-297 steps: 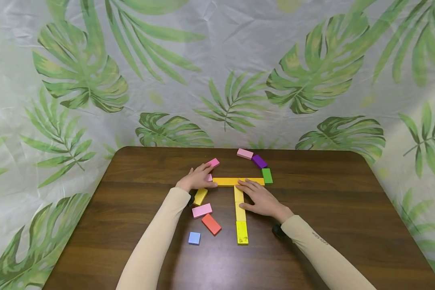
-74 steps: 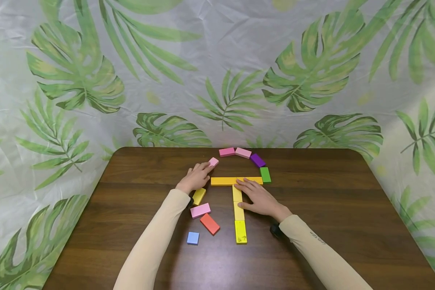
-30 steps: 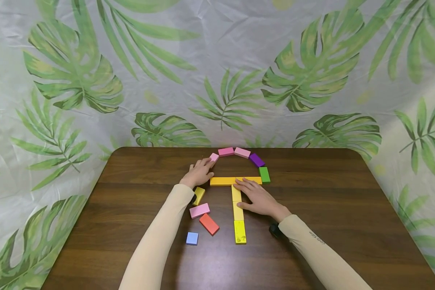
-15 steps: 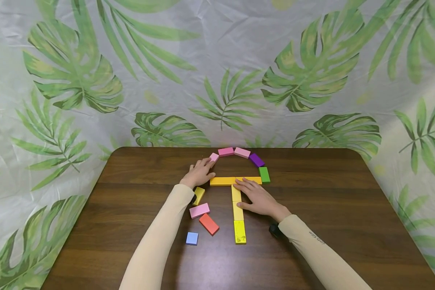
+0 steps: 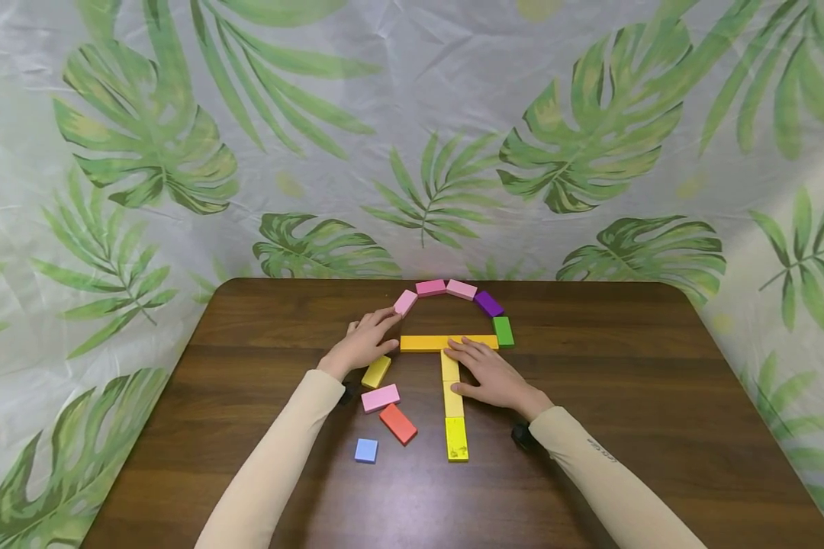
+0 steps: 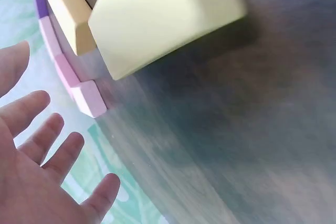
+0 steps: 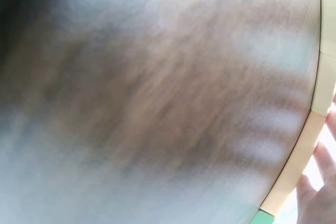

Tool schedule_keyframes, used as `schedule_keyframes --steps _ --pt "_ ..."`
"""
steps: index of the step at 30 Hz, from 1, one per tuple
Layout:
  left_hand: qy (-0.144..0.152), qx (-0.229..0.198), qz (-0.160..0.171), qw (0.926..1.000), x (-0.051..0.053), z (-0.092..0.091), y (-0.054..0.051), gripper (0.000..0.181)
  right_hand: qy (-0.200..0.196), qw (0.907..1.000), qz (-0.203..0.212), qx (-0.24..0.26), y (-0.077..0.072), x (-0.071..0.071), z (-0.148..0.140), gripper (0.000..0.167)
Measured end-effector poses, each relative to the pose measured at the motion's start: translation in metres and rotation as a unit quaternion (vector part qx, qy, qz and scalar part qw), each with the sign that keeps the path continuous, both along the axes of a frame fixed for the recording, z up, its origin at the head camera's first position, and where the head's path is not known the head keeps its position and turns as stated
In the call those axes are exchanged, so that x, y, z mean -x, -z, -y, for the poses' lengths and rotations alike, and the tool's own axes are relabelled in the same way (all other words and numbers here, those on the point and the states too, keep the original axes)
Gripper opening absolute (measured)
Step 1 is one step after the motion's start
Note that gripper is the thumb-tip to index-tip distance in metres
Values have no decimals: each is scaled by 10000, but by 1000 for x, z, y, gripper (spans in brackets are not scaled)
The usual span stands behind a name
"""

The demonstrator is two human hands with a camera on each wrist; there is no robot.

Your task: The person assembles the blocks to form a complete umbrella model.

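My left hand [image 5: 360, 343] hovers or rests low over the table, left of the orange bar of blocks [image 5: 422, 344]; its fingertips are close by a light pink block [image 5: 405, 303]. In the left wrist view the fingers [image 6: 60, 156] are spread and hold nothing. That block ends an arc with a deeper pink block [image 5: 430, 287], another light pink block [image 5: 461, 289], a purple block [image 5: 489, 303] and a green block [image 5: 503, 332]. My right hand [image 5: 490, 376] lies with extended fingers on the orange bar's right part and the pale yellow column [image 5: 453, 400] below it.
Left of the column lie a yellow block [image 5: 376, 372], a pink block [image 5: 381, 398], a red block [image 5: 398, 424] and a small blue block [image 5: 366, 451]. A bright yellow block [image 5: 456, 440] ends the column. Behind the wooden table [image 5: 625, 366] hangs a leaf-print cloth [image 5: 453, 99].
The deeper pink block, then the light pink one, moved up into the arc at its left end. My left hand has since drawn back left, off the light pink block. The right hand stays put.
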State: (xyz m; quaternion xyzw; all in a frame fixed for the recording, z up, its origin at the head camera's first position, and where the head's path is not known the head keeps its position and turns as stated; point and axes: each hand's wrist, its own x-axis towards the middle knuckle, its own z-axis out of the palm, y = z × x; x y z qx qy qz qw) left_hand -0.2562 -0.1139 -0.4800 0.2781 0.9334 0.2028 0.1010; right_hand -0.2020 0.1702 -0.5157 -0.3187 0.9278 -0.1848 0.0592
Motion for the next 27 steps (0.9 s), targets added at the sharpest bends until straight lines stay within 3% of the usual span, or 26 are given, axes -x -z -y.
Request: schedule_keyframes --steps 6,14,19,27 --pt "244 -310 -151 9991 -28 14 -4 53 12 10000 4 -28 2 1 -1 70" --pt "424 -210 -29 9989 -55 32 -2 49 -5 10000 -17 18 1 0 0 69" --pt "499 -21 156 9986 -64 39 3 49 -29 10000 -33 24 1 0 -1 69" --pt "532 68 129 9985 -66 40 8 50 -16 10000 28 46 0 0 0 70"
